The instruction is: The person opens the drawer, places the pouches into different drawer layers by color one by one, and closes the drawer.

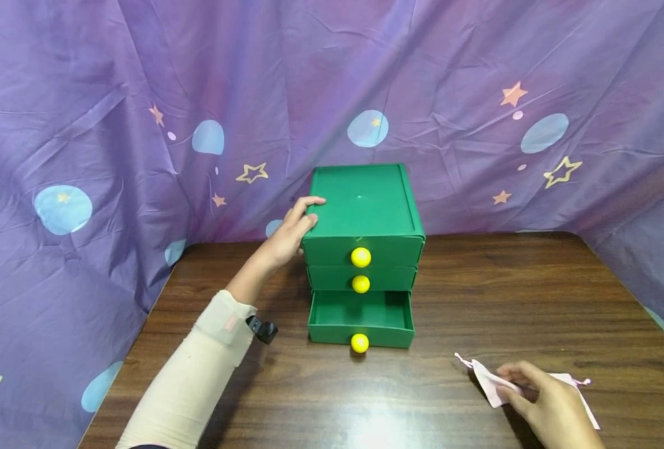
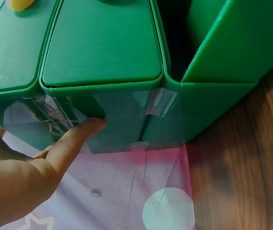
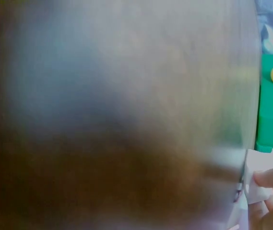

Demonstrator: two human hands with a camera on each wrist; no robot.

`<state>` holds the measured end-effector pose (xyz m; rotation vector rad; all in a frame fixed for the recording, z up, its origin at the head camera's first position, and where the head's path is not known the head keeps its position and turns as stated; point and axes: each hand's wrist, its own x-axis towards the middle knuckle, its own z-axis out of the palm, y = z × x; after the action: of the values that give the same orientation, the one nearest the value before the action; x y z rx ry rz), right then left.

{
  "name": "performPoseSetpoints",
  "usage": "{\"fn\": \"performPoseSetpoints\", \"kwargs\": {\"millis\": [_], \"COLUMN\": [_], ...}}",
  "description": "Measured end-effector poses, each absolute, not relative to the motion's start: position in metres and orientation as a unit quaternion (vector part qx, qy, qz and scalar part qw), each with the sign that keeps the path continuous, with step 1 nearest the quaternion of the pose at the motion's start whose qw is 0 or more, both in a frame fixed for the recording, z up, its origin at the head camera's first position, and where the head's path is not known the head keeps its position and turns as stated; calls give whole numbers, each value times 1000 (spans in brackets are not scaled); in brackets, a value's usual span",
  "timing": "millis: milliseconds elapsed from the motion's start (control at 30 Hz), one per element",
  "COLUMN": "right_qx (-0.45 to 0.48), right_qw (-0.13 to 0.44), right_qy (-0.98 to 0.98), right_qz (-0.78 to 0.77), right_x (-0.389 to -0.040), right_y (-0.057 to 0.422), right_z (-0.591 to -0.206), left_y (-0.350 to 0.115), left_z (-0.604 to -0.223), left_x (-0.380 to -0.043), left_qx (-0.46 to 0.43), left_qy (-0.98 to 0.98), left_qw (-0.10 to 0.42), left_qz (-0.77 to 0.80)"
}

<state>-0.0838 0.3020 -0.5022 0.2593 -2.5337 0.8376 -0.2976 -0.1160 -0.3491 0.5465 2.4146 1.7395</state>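
Note:
A green drawer cabinet (image 1: 365, 206) with yellow knobs stands on the table, its bottom drawer (image 1: 320, 333) pulled out and the upper two closed. My left hand (image 1: 289, 234) rests on the cabinet's top left edge, fingers over the top; in the left wrist view the thumb (image 2: 76, 141) lies against the taped side. At the front right, my right hand (image 1: 550, 399) pinches a pale pink drawstring pouch (image 1: 484, 381) between thumb and fingers. The right wrist view also shows this pouch (image 3: 258, 165) under the thumb. Another pale pouch (image 1: 588, 405) lies partly hidden behind that hand.
The brown wooden table (image 1: 534, 299) reaches back to a purple curtain (image 1: 449, 62) printed with stars and blue spots. A small black device (image 1: 264, 330) is strapped to the left wrist. Most of the right wrist view is blurred.

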Motion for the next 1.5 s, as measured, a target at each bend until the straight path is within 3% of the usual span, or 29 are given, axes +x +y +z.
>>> {"fn": "performPoseSetpoints", "kwargs": {"millis": [1500], "right_qx": [146], "right_qw": [248], "right_qy": [-898], "right_qz": [331], "right_x": [-102], "right_y": [270], "right_z": [-466], "left_y": [-117], "left_z": [-348], "left_x": [-297], "left_qx": [190], "left_qy": [807], "left_qw": [56], "left_qz": [557]}}
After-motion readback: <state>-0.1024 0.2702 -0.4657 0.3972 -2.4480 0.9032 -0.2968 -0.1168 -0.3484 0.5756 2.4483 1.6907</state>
